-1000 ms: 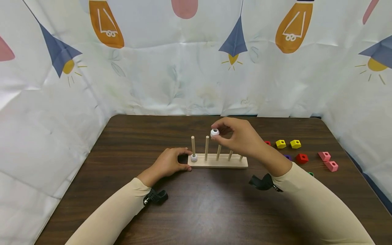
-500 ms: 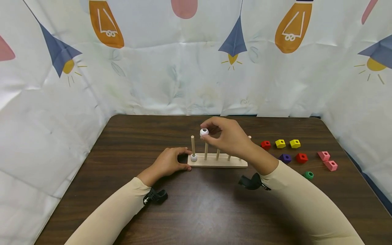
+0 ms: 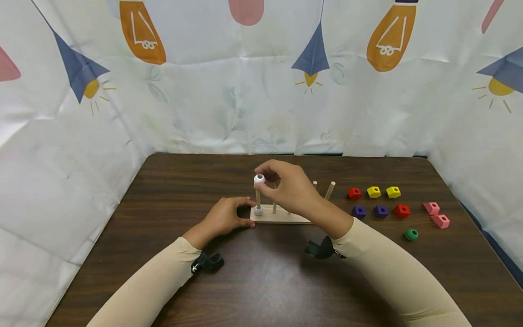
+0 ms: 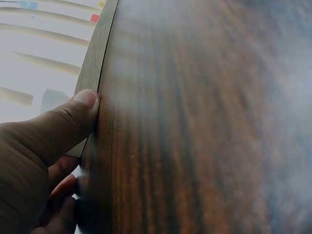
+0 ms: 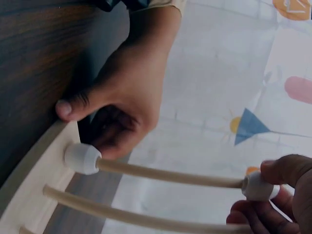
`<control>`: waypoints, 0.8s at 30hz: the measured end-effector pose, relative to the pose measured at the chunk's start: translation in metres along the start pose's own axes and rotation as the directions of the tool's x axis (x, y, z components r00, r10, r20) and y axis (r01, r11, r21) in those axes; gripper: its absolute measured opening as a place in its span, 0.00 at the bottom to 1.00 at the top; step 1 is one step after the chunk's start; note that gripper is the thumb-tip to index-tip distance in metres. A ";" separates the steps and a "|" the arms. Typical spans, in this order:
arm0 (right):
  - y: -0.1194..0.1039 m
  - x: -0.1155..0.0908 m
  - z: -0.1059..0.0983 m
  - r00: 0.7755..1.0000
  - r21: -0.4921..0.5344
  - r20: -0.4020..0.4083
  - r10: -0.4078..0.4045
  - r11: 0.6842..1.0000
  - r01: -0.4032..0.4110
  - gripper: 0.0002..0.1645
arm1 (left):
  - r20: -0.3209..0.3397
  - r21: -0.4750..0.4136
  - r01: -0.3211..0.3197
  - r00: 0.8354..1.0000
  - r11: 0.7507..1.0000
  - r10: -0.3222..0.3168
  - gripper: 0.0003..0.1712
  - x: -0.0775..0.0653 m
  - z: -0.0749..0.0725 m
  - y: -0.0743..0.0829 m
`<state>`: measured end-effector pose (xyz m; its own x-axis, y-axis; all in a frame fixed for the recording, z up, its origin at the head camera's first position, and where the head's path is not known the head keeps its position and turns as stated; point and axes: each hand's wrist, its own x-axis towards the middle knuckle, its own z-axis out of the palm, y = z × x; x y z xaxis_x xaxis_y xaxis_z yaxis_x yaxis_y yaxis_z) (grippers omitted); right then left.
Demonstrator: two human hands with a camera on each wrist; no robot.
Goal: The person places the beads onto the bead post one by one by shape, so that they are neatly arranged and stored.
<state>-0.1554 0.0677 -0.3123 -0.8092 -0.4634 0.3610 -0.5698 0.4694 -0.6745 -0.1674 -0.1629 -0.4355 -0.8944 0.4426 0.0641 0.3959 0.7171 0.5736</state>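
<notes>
Dark brown wood-grain table (image 3: 265, 281), lower half of frame. Creased white sheet (image 3: 196, 109), upper half, with orange bulb prints (image 3: 140, 34) and blue lampshade prints (image 3: 311, 50). Right of centre, upper row: cube-like red block (image 3: 354, 194), two angular yellow blocks (image 3: 373, 193). Row beneath: two cube-like purple blocks (image 3: 381, 212), second red block (image 3: 400, 213). Farther right: two angular pink blocks (image 3: 441, 223). Lower: round green bead (image 3: 409, 235).

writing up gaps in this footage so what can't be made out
Head view: the right hand and forearm hide the right end of the wooden base.
Left wrist view: blur leaves a red patch unidentifiable; the frame's edge cuts off part of the left hand.
Right wrist view: the bottom edge crops the base.
</notes>
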 end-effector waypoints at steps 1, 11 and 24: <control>-0.001 0.000 0.002 1.000 -0.004 -0.006 0.003 1.000 -0.003 0.15 | -0.001 0.001 -0.005 1.000 1.000 0.005 0.32 0.000 0.000 0.000; -0.004 -0.002 0.021 0.994 -0.009 -0.046 0.104 0.995 -0.104 0.16 | -0.001 -0.012 -0.013 1.000 1.000 0.013 0.32 0.000 0.001 -0.001; 0.013 -0.012 0.043 0.983 0.117 -0.155 0.100 0.990 -0.082 0.27 | -0.020 0.000 -0.031 0.999 1.000 0.031 0.32 0.000 0.001 -0.001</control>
<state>-0.1471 0.0472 -0.3535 -0.8745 -0.2924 0.3871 -0.4806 0.4144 -0.7729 -0.1678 -0.1628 -0.4372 -0.8859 0.4534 0.0982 0.4232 0.7033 0.5712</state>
